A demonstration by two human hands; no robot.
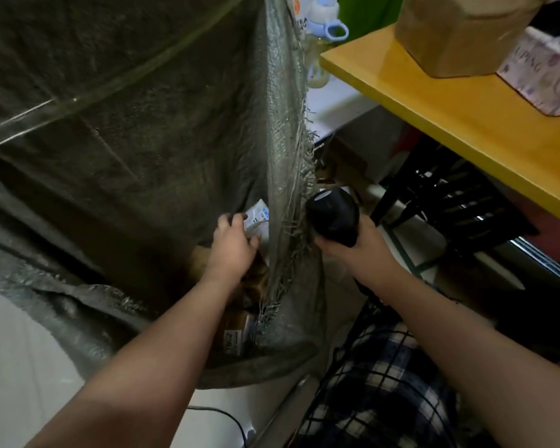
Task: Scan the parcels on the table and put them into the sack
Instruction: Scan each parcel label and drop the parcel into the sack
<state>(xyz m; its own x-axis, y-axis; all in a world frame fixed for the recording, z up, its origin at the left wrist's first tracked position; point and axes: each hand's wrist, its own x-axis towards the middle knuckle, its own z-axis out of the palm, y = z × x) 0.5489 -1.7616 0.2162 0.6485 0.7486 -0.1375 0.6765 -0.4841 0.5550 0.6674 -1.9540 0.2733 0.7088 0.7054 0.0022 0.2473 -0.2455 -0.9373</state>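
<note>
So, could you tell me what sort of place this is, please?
Probably a small parcel-sorting spot: a big woven sack holding parcels, a handheld scanner in the right hand, and wrapped packages on the yellow table.

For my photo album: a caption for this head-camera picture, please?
Left hand holds a white parcel in the grey sack; right hand grips the black scanner.

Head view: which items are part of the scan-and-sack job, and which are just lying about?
Job: sack; white parcel held by the left hand; scanner gripped by the right hand; brown parcel and patterned parcel on the yellow table.
Lying about: blue-handled bottle; black rack under the table.
</note>
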